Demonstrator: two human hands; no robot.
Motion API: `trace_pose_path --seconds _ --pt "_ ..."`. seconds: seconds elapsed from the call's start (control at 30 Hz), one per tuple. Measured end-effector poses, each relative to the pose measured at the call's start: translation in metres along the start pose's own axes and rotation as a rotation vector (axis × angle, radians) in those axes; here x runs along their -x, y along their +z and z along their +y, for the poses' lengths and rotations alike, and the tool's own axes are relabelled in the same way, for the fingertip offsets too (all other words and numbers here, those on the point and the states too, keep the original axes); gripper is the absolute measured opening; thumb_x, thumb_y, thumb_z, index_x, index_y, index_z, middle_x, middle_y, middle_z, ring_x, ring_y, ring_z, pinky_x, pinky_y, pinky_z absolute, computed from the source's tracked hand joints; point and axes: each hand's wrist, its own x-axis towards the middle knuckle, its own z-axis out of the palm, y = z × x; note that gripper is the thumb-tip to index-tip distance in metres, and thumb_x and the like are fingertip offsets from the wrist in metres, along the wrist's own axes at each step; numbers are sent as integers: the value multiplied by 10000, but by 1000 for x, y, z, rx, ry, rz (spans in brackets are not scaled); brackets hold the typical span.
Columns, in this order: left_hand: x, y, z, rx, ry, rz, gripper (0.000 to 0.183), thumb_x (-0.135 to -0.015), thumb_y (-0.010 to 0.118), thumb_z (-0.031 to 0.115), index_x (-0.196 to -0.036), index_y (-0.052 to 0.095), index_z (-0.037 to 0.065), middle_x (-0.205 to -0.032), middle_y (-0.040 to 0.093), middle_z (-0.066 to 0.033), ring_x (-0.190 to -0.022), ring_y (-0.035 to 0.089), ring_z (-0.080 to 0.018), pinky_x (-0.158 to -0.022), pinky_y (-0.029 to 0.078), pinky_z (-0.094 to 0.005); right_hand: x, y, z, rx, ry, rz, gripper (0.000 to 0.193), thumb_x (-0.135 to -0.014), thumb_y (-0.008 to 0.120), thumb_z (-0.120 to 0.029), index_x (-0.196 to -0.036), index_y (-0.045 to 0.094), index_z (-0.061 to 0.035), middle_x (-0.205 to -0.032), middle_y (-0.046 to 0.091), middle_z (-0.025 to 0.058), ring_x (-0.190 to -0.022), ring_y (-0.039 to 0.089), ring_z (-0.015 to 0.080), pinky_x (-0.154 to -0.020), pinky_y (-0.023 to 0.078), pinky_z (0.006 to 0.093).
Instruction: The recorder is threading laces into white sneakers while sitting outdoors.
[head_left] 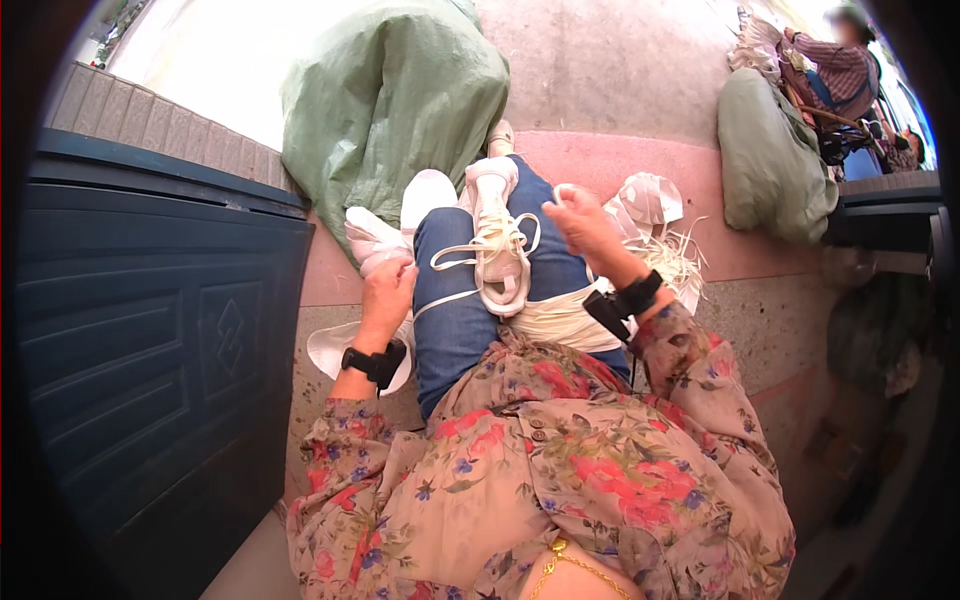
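A pale pink and white sneaker lies lengthwise on my lap, its toe towards me. Cream shoelaces run through its eyelets, with loose loops spreading to both sides and one strand crossing my left thigh. Beside that thigh, my left hand is closed, its fingertips together near the strand; what they hold is hidden. My right hand is raised over my right knee, fingers curled in a pinch with a small whitish bit at the tips. A bundle of cream laces lies across my lap below the sneaker.
More pale shoes lie by my left knee. Right of my legs are a heap of laces and a pale shoe. A large green sack stands ahead, another sack farther right, near a seated person. A blue door borders the left.
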Motion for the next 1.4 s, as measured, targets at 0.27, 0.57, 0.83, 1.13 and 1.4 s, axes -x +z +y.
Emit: trace_pose_path --seconds 0.27,0.57,0.83,1.13,1.4 --pt "50 -55 -89 -553 -129 266 414 -730 616 126 -1108 486 19 -1098 482 -174 -1013 456 -335 -862 364 -385 -39 47 13 612 -142 22 395 -733 643 -287 -907 572 61 -824 604 221 -775 602 279 -689 451 333" --pt "131 -67 -188 310 -791 318 551 -726 663 115 -1164 376 -57 -1060 535 -157 -942 525 -238 -818 417 -324 -49 59 3 599 -313 61 325 -756 582 -254 -767 577 70 -730 581 241 -719 590 338 -654 441 377" --pt "86 -95 -146 -614 -549 214 297 -824 510 272 -774 594 -8 -763 602 -215 -752 578 -393 -650 457 -454 -27 17 -23 -166 18 59 360 -919 335 -380 -782 487 -84 -482 279 -71 -360 229 41 -339 231 218" --pt "-27 -160 45 34 -51 555 201 -719 640 133 -647 554 -34 -507 545 -72 -439 516 -89 -403 409 -266 33 80 -51 -50 52 -427 215 -867 507 -194 -987 566 -25 -662 465 -51 -507 389 24 -454 307 159" --pt "-22 -109 130 130 83 373 133 -741 639 100 -719 556 -2 -626 595 -43 -538 550 -70 -492 462 -216 36 193 -10 851 -623 -376 385 -785 550 -263 -1021 486 35 -796 565 254 -777 540 411 -684 449 422"
